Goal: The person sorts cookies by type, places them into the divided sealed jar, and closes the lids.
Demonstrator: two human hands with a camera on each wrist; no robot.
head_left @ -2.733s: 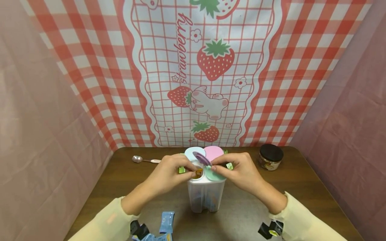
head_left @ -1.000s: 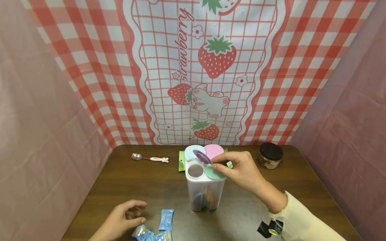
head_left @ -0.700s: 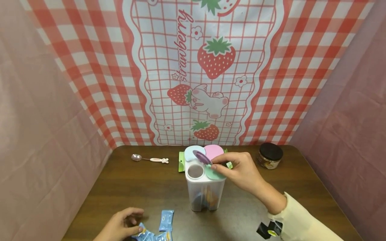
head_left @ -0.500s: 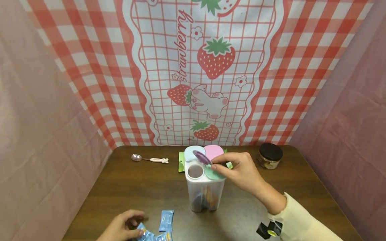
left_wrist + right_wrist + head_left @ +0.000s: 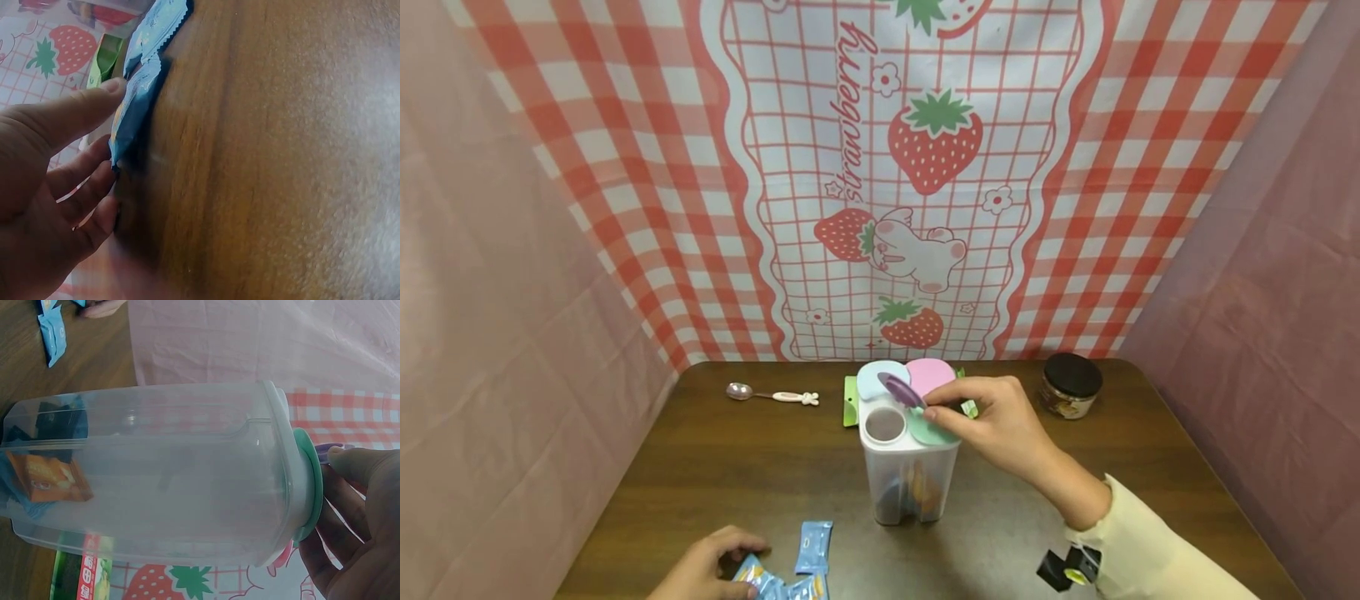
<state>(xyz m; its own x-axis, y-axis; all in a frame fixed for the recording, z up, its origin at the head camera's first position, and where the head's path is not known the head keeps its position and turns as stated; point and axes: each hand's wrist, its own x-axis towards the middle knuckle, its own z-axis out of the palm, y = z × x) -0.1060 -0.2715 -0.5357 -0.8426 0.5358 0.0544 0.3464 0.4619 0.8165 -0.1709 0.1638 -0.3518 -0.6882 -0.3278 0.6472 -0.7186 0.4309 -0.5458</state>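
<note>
My right hand [image 5: 1000,421] pinches the purple lid [image 5: 901,390] and holds it tilted up. The lid belongs to a clear storage container [image 5: 880,471] with a white top. A round opening [image 5: 885,425] shows at its front left. Blue, pink and green lids cover the other sections. In the right wrist view, blue packets and an orange packet [image 5: 50,478] lie inside. At the table's front left, my left hand [image 5: 707,568] has thumb and fingers around a small blue snack packet [image 5: 134,109]. Other blue packets [image 5: 814,547] lie beside it.
A spoon with a white rabbit handle [image 5: 793,398] lies at the back left. A jar with a black lid [image 5: 1072,377] stands at the back right. Green packaging [image 5: 850,402] shows behind the container. A checked strawberry cloth [image 5: 925,242] hangs behind the table.
My left hand has left the container opening, where it held something orange-brown, and come down to the blue packets at the front left. The right hand stays on the raised purple lid.
</note>
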